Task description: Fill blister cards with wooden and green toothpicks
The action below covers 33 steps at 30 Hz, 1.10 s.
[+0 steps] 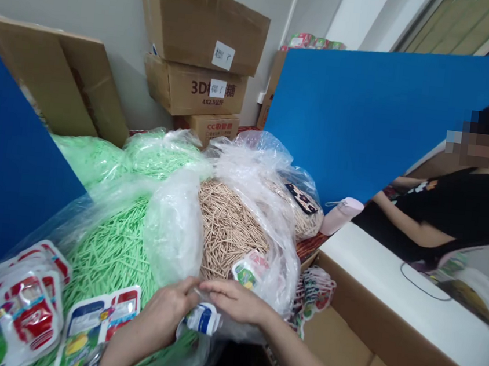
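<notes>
My left hand (pixel 174 305) is closed at a small plastic packet (pixel 204 318) printed in white, blue and green. My right hand (pixel 236 300) comes in from the right, its fingers long and close together over the packet's top edge, thumb hidden. The fingertips of both hands meet above the packet. Behind them lie an open clear bag of thin green sticks (pixel 110 250) and one of thin tan sticks (pixel 228 228). Another printed packet (pixel 247 269) rests on the tan sticks. A flat printed packet (pixel 97 319) lies beside my left forearm.
Stacked printed packets (pixel 16 310) lie at left. An open cardboard box (pixel 354 346) at right holds several filled packets (pixel 315 292). Blue panels (pixel 343 112) stand on both sides. Behind are stacked cartons (pixel 204 27). A pink bottle (pixel 342 216) stands near a seated person (pixel 456 205).
</notes>
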{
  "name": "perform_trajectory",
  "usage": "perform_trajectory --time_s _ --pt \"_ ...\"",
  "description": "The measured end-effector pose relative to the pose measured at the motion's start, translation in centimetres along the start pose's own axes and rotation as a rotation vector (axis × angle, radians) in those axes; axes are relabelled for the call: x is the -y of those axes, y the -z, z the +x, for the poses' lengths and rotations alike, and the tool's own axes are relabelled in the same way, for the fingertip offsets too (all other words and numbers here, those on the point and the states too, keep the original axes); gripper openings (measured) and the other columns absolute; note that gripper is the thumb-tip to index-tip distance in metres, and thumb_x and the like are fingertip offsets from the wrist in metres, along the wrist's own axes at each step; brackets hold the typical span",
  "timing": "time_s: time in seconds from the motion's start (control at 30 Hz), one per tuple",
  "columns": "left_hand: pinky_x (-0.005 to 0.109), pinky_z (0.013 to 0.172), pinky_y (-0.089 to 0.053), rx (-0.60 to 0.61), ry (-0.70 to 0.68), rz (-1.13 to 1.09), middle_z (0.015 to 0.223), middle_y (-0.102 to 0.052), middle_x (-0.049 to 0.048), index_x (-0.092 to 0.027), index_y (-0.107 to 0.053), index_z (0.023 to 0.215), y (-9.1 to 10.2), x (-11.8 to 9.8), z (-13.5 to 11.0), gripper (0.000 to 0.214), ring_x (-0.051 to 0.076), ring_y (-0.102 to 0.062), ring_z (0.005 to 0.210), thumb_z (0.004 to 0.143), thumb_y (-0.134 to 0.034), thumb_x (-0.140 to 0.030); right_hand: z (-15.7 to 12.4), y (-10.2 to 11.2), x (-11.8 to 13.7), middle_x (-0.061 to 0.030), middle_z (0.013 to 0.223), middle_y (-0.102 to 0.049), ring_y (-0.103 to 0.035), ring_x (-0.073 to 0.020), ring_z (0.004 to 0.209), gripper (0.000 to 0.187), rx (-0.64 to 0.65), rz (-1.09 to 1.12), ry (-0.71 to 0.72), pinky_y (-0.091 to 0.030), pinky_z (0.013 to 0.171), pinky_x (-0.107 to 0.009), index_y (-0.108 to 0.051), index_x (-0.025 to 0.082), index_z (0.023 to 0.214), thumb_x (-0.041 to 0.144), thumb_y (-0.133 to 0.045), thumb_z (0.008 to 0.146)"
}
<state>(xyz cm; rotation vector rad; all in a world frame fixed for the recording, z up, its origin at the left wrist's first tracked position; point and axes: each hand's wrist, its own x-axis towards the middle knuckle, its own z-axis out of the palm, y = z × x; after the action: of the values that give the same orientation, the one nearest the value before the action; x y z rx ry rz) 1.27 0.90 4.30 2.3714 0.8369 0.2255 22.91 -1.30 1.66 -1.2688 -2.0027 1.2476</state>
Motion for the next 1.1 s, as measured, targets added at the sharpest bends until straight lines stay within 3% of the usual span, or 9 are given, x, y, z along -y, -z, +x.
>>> perform_trajectory --time_s 0.1,0.17,0.27,0.53,0.7,0.83,0.9,1.0,1.1 --pt "0.028 0.072 -0.045 0.045 0.012 0.163 0.090 -0.063 0.0050 -0.021 -0.061 0.081 0.3 0.3 -0.3 0.030 0.020 -0.059 0.082 0.070 -0.043 0.001 -0.8 2.2 -1.4 -0.0057 0.113 -0.068 -0.062 -0.0179 0.102 0.038 -0.066 -0.348 -0.068 -0.044 0.090 -0.028 -0.060 0.021 0.122 0.017 -0.040 0.090" --pt "0.030 0.070 -0.044 0.027 -0.003 0.186 0.087 -0.060 0.0062 -0.019 -0.059 0.080 0.2 0.6 -0.9 0.019 0.022 -0.058 0.081 0.076 -0.047 -0.005 -1.1 3.3 -2.2 -0.0079 0.103 -0.070 -0.064 -0.0199 0.096 0.033 -0.066 -0.568 -0.168 -0.045 0.085 -0.029 -0.065 0.019 0.112 0.016 -0.044 0.087" --pt "0.033 0.070 -0.044 -0.025 -0.045 0.164 0.089 -0.058 0.0083 -0.018 -0.059 0.086 -0.3 1.2 -1.8 0.009 0.024 -0.056 0.082 0.083 -0.050 -0.018 -0.9 3.5 -2.6 -0.0078 0.091 -0.071 -0.065 -0.0215 0.086 0.022 -0.010 -0.677 -0.230 -0.044 0.076 -0.029 -0.068 0.019 0.096 0.021 -0.049 0.085" --pt "0.031 0.066 -0.043 -0.054 -0.085 0.144 0.088 -0.059 0.0085 -0.018 -0.057 0.082 -1.0 0.8 -2.8 0.006 0.023 -0.055 0.079 0.085 -0.055 -0.022 0.9 -0.6 -1.5 -0.0170 0.092 -0.069 -0.067 -0.0296 0.082 0.032 0.000 -0.805 -0.393 -0.047 0.067 -0.034 -0.061 0.012 0.101 0.033 -0.064 0.078" --pt "0.029 0.064 -0.043 -0.096 -0.093 0.099 0.086 -0.060 0.0073 -0.018 -0.056 0.079 -1.1 0.4 -2.9 0.005 0.022 -0.054 0.077 0.083 -0.056 -0.018 0.8 -2.3 -1.8 -0.0155 0.100 -0.065 -0.064 -0.0310 0.092 0.034 -0.063 -0.856 -0.447 -0.048 0.069 -0.036 -0.054 0.014 0.108 0.033 -0.063 0.080" --pt "0.027 0.063 -0.041 -0.169 -0.092 0.052 0.083 -0.059 0.0045 -0.020 -0.057 0.079 -1.1 0.4 -3.0 0.009 0.020 -0.052 0.075 0.080 -0.055 -0.011 0.8 -1.2 -2.1 -0.0108 0.098 -0.066 -0.065 -0.0272 0.086 0.034 -0.033 -0.846 -0.407 -0.049 0.069 -0.034 -0.053 0.017 0.112 0.037 -0.058 0.084" --pt "0.027 0.063 -0.041 -0.183 -0.083 0.046 0.082 -0.059 0.0044 -0.020 -0.057 0.079 -1.1 0.5 -3.1 0.011 0.019 -0.052 0.074 0.080 -0.054 -0.009 0.8 -0.3 -2.3 -0.0109 0.106 -0.064 -0.062 -0.0260 0.094 0.033 -0.046 -0.858 -0.340 -0.049 0.075 -0.034 -0.052 0.019 0.117 0.032 -0.054 0.086" --pt "0.028 0.063 -0.041 -0.181 -0.079 0.063 0.082 -0.059 0.0050 -0.019 -0.056 0.079 -1.0 0.4 -3.3 0.010 0.020 -0.052 0.075 0.079 -0.054 -0.009 1.1 0.4 -2.7 -0.0138 0.135 -0.048 -0.048 -0.0284 0.121 0.043 -0.047 -0.922 -0.173 -0.043 0.093 -0.040 -0.048 0.024 0.128 0.016 -0.050 0.086" --pt "0.029 0.063 -0.041 -0.157 -0.073 0.104 0.082 -0.059 0.0062 -0.018 -0.055 0.079 -1.0 0.3 -3.2 0.008 0.020 -0.052 0.075 0.079 -0.053 -0.010 1.9 -0.4 -3.4 -0.0124 0.150 -0.030 -0.033 -0.0325 0.134 0.050 -0.015 -0.964 -0.099 -0.037 0.100 -0.048 -0.045 0.030 0.132 0.013 -0.051 0.086"
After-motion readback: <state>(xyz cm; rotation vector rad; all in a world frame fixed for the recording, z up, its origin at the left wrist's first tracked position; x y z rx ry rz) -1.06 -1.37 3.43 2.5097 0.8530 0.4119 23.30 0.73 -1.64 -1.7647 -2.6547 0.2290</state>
